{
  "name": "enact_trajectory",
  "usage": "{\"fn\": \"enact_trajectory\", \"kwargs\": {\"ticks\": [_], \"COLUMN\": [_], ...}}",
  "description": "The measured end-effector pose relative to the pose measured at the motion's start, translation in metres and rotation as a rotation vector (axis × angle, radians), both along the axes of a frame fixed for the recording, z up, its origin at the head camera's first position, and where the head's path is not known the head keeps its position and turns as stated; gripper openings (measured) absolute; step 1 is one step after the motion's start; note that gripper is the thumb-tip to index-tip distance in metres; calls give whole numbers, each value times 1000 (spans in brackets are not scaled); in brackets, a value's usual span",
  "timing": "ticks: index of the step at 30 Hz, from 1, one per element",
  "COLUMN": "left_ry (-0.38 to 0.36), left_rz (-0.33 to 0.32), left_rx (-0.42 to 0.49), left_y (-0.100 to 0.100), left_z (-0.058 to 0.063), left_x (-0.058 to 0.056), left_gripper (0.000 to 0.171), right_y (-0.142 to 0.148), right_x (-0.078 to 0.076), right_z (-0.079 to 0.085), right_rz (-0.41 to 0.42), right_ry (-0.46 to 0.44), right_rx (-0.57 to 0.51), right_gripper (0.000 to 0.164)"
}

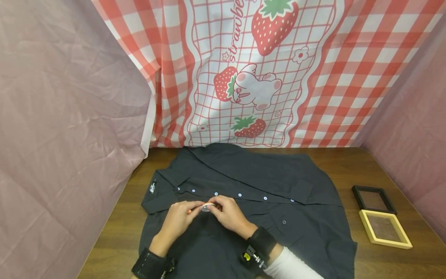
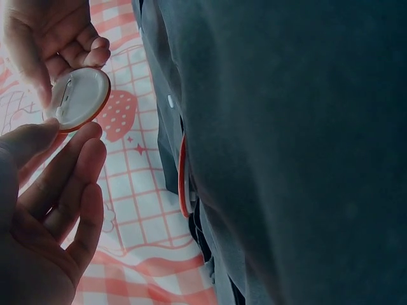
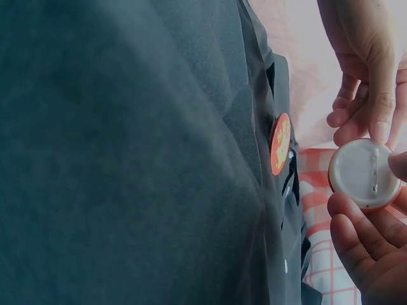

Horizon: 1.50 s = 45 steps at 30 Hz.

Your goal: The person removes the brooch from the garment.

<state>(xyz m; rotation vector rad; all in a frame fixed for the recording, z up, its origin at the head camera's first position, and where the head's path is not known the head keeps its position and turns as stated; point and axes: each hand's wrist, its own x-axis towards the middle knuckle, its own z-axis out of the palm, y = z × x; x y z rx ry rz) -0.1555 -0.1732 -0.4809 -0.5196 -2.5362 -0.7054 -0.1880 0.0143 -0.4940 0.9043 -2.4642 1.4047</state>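
Observation:
Both hands are together over a dark button-up shirt (image 1: 313, 236) spread on the table. Between them is a round pin badge (image 3: 356, 171) with an orange-red edge, its white back and metal pin facing the wrist cameras. My left hand (image 1: 175, 220) pinches the badge's rim from one side, thumb against the back. From the opposite side my right hand (image 1: 231, 217) pinches the rim with thumb and fingers. A second badge, red with yellow marks (image 3: 280, 145), sits on the shirt below the hands; in the head view the left hand mostly hides it.
To the right on the wooden table (image 1: 115, 236) lie a black frame (image 1: 391, 207) and a pale yellow frame (image 1: 386, 243), edges close together. A red-and-white strawberry cloth (image 1: 310, 77) hangs behind the table. Pinkish cloth (image 1: 69, 135) walls the left side, with similar cloth at right.

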Motion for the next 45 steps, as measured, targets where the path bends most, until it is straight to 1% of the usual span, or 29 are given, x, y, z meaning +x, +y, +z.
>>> {"fn": "enact_trajectory", "kwargs": {"ticks": [2,8,11,17,24,35,45], "left_ry": [-2,37,34,-6,0,29,18], "left_rz": [-1,-9,-10,6,19,13,19], "left_rx": [3,12,11,10,23,58,63], "left_y": [0,2,2,5,6,4,3], "left_z": [0,-1,0,2,1,2,1], "left_x": [0,0,0,1,2,3,4], "left_gripper": [10,11,10,10,11,14,15], "right_y": [0,2,2,4,5,3,2], "right_x": [1,2,2,1,1,3,3], "right_z": [0,1,1,1,0,2,1], "right_rz": [-3,-7,-10,-20,-14,-20,-12], "right_ry": [5,3,-4,-7,0,-17,-7], "right_rx": [-2,-21,-26,-28,-31,-27,-21], "right_gripper": [10,16,17,16,14,11,11]}}
